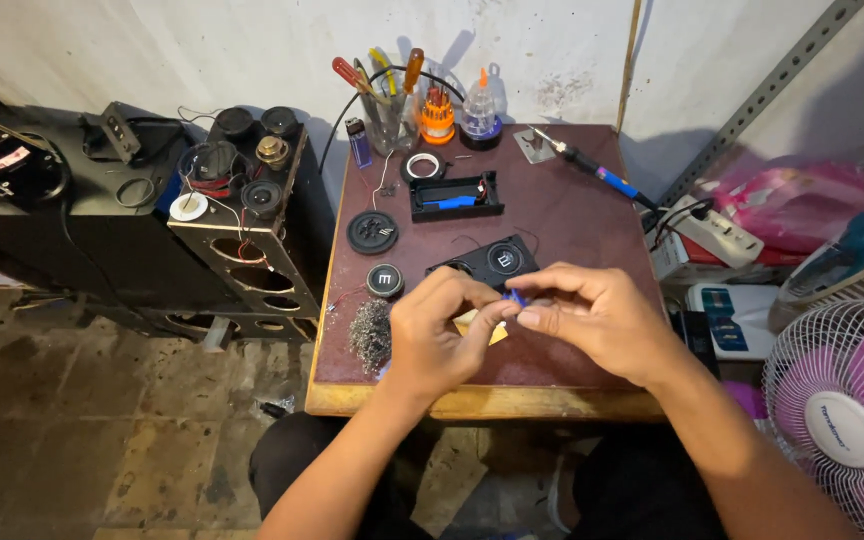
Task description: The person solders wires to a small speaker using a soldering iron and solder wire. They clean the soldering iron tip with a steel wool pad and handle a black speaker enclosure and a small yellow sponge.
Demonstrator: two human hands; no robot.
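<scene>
Small blue part (515, 297): pinched between fingertips of left hand (437, 335) and right hand (592, 315), raised above the small wooden table (572, 225) for close handling; soldering iron (592, 170) parked behind.

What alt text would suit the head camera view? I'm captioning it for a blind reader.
A person's left hand and right hand pinch a small blue part above a small dark red table. On it lie black speaker casings, a soldering iron, a cup of screwdrivers and a wad of steel wool.
</scene>
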